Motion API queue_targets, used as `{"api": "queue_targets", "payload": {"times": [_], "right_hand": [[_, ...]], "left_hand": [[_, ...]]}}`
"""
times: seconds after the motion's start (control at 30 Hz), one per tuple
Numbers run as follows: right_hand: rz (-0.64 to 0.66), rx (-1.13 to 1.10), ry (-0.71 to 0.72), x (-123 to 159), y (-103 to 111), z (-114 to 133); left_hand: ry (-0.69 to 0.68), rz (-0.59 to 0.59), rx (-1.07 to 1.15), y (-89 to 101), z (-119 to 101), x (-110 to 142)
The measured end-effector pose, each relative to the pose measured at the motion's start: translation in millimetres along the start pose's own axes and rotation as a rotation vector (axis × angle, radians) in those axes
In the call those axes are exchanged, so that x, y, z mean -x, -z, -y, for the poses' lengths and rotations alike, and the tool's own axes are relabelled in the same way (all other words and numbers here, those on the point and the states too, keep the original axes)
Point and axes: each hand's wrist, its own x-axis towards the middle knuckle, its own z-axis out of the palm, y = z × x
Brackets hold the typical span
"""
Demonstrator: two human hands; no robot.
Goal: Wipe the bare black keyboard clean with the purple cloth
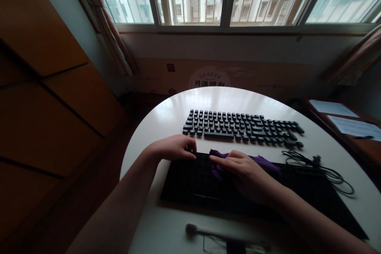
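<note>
A black keyboard base [181, 184] with its keycaps off lies across the white round table. At its far edge, toward the left end, my left hand [175, 147] has thumb and curled fingers closed on the rim. My right hand [241, 166] presses a crumpled purple cloth [266, 164] against the base, index finger stretched toward the left. Part of the cloth is hidden beneath that hand. Beyond the base, loose black keycaps [220, 121] are laid out in keyboard order. The base's dark surface shows little detail.
A coiled black cable [333, 176] rests at the base's right end. Near me on the white table [151, 127] lies a grey-headed brush [192, 229] beside a blurred, thin-wired item. Papers [354, 127] sit on a brown surface at right. A window spans the back.
</note>
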Motion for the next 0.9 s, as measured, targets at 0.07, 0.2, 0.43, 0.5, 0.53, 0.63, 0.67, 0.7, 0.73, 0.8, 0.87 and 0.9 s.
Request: {"api": "queue_targets", "payload": {"times": [0.07, 0.2, 0.43, 0.5, 0.53, 0.63, 0.67, 0.7, 0.73, 0.8, 0.87, 0.9], "right_hand": [[-0.020, 0.014, -0.025, 0.5, -0.8, 1.5], [-0.038, -0.001, -0.028, 2.1, -2.0, 2.1], [-0.373, -0.017, 0.028, 9.3, 10.0, -1.0], [-0.499, 0.033, -0.001, 16.0, 25.4, 2.2], [-0.555, 0.053, -0.031, 20.5, 34.9, 4.9], [-0.697, -0.014, -0.265, 36.1, 64.4, 15.9], [-0.696, -0.122, -0.390, 40.8, 72.5, 19.9], [-0.651, -0.264, -0.523, 44.7, 78.6, 23.5], [-0.571, -0.417, -0.653, 47.7, 82.6, 26.4], [-0.347, -0.692, -0.867, 50.1, 83.6, 28.8], [-0.162, -0.873, -1.015, 48.2, 77.2, 26.4], [-0.117, -0.934, -1.054, 45.9, 72.7, 23.7]], "left_hand": [[0.009, -0.002, 0.001, 0.3, -1.4, 0.9], [0.012, -0.005, -0.002, 0.4, -2.7, 1.6], [0.023, -0.005, 0.010, -0.7, -1.1, 0.1], [0.028, -0.009, 0.012, -0.9, -0.5, -0.2], [0.028, -0.009, 0.015, -0.9, -0.3, -0.2], [0.030, -0.008, 0.023, -0.8, -0.1, 0.0], [0.031, -0.008, 0.027, -0.8, -0.3, 0.2], [0.033, -0.008, 0.030, -0.7, -0.5, 0.5], [0.035, -0.008, 0.031, -0.7, -0.9, 0.8], [0.041, -0.007, 0.031, -0.8, -1.8, 1.2], [0.041, -0.010, 0.026, -0.9, -2.5, 1.3], [0.039, -0.013, 0.022, -1.0, -2.6, 1.2]]}}
